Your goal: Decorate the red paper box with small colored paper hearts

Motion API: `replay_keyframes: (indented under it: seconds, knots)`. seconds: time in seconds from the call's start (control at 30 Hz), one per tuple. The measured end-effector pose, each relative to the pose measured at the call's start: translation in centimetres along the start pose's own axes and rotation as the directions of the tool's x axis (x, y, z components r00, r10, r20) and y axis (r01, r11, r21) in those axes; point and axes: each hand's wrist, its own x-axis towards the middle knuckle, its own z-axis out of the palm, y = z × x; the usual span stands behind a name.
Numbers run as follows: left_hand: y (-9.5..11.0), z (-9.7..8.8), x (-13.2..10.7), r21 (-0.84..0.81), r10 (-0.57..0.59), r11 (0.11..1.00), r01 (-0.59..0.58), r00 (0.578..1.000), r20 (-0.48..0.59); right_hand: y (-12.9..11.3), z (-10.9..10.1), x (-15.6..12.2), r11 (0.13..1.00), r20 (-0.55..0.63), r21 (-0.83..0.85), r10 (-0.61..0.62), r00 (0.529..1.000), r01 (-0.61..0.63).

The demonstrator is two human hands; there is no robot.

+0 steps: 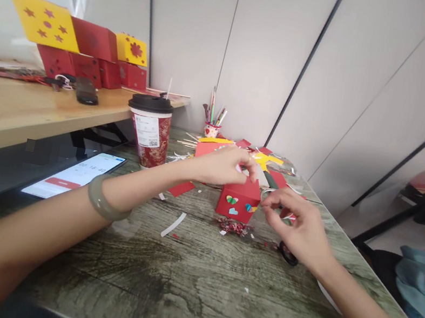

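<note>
A small red paper box [238, 200] with coloured hearts on its front stands on the grey wood-grain table [191, 281]. My left hand [223, 165], a green bangle on its wrist, rests over the box's top rear edge with fingers curled in a pinch. My right hand [295, 221] is just right of the box, thumb and fingertips pinched together on a thin white strip beside the box's upper right corner. Red paper scraps [232, 226] lie in front of the box.
A lidded paper cup [150, 130] stands left of my left arm, a lit phone [75, 174] further left. Coloured paper sheets [238, 152] and a pen cup [212, 126] sit behind. A wooden shelf [19, 108] carries red and yellow paper boxes [92, 50]. Scissors [287, 253] lie under my right hand.
</note>
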Motion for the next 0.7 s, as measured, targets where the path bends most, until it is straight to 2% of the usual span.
replay_keyframes:
  seconds: [0.1,0.2,0.3,0.43,0.7]
  knots:
    - [0.7,0.3,-0.2,-0.016,0.06,0.998,-0.059,0.982,0.18,-0.1,0.3,-0.1,0.999,0.078,-0.035,0.008,0.997,-0.005]
    - [1.0,0.8,-0.3,0.071,0.07,0.993,-0.09,0.965,0.253,0.1,0.8,-0.2,0.999,0.108,-0.041,0.017,0.994,-0.012]
    - [1.1,1.1,-0.3,0.13,0.059,0.987,-0.097,0.962,0.267,0.4,1.1,-0.2,0.999,0.119,-0.042,0.033,0.992,-0.028]
    - [1.1,1.2,-0.3,0.093,0.055,0.992,-0.082,0.963,0.263,0.5,1.3,-0.3,0.998,0.124,-0.039,0.059,0.99,-0.054]
    - [0.8,2.1,-0.4,0.058,0.068,0.995,-0.079,0.981,0.179,0.3,1.3,-0.3,0.994,0.094,-0.056,0.103,0.99,-0.098]
